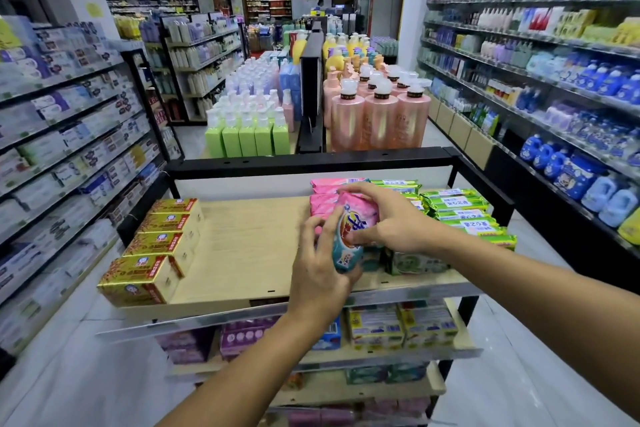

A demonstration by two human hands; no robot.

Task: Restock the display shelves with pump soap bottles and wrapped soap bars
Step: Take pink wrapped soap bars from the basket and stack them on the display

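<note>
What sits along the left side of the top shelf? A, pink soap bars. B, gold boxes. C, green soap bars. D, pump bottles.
B: the gold boxes line the left edge of the top shelf, while the green bars and pink bars lie on its right side.
</note>
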